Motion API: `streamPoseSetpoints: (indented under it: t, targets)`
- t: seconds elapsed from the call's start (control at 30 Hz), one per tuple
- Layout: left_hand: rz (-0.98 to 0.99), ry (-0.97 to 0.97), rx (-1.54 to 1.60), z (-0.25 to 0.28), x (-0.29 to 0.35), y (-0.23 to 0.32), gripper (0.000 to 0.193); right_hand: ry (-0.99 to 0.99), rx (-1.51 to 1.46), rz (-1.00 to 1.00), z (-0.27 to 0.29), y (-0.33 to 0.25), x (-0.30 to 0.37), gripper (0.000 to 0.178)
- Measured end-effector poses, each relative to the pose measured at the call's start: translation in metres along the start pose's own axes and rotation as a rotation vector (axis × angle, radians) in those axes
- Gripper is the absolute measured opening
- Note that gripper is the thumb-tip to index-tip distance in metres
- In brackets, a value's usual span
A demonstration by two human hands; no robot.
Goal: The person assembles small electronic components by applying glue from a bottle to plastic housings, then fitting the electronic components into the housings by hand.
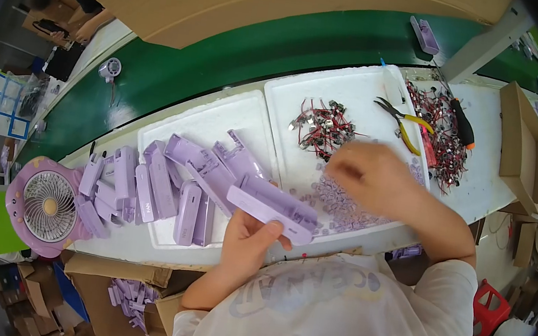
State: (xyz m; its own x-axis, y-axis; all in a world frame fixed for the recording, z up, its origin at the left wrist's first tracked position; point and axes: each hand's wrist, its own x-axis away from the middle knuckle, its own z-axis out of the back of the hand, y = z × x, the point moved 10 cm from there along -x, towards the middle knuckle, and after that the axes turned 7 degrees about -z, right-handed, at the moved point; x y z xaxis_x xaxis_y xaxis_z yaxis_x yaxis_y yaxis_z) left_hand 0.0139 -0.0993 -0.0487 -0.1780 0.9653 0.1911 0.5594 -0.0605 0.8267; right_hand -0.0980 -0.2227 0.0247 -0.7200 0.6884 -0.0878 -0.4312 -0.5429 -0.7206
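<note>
My left hand [247, 238] grips a long lilac plastic housing [264, 201], its hollow side facing up, near the front edge of the work surface. My right hand [370, 174] hovers over the right white foam tray [282, 119], its fingers curled together; what they hold, if anything, is hidden. Beneath and beside it lies a spread of small lilac plastic pieces [339, 201]. A pile of small parts with red and black wires [325, 126] sits just beyond that hand. More lilac housings [199, 159] lie on the left foam tray [250, 108].
Yellow-handled pliers [411, 122] rest on the right tray's edge. A black screwdriver [463, 125] lies by a larger heap of wired parts [446, 164]. At left stands a lilac fan [50, 207]. Cardboard boxes [523, 147] flank the bench; a green belt [230, 47] runs behind.
</note>
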Motion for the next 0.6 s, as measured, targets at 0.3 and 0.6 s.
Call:
streamPoseSetpoints:
  t: [0.3, 0.6]
  targets:
    - [-0.033, -0.011, 0.054, 0.006, 0.002, 0.012, 0.054, 0.181, 0.837, -0.183, 0.085, 0.104, -0.031, 0.035]
    - [-0.045, -0.058, 0.124, -0.004, 0.002, 0.019, 0.059, 0.206, 0.384, -0.123, 0.084, 0.078, -0.04, 0.029]
